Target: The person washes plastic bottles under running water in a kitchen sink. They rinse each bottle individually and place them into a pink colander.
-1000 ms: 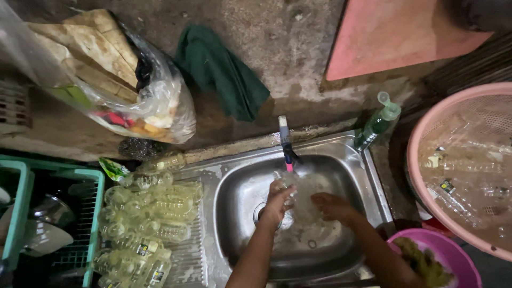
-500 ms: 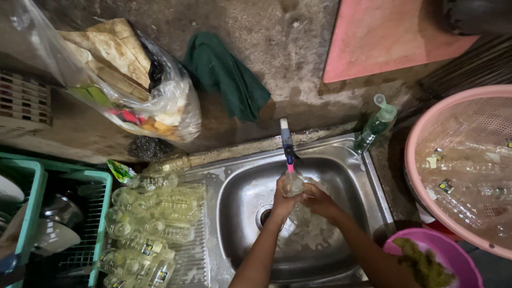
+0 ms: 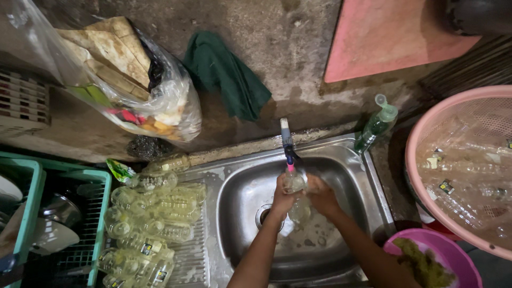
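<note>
1. Small clear plastic bottle [image 3: 294, 183]: held under the tap [image 3: 287, 140] at the back edge of the stainless steel sink [image 3: 240, 213].
2. Left hand [image 3: 284, 194] and right hand [image 3: 321, 193]: fingers curled tight round the bottle's body.
3. Handling, judged: light, thin-walled, dents easily, slippery when wet; grip mid-body, not the neck.
4. Similar clear bottles [image 3: 154, 213] lie on the drainboard at the sink's left edge.

pink basket [image 3: 421, 133] cut off at right edge, small bottle [image 3: 295, 184] partly hidden by hands [image 3: 304, 194]
</note>
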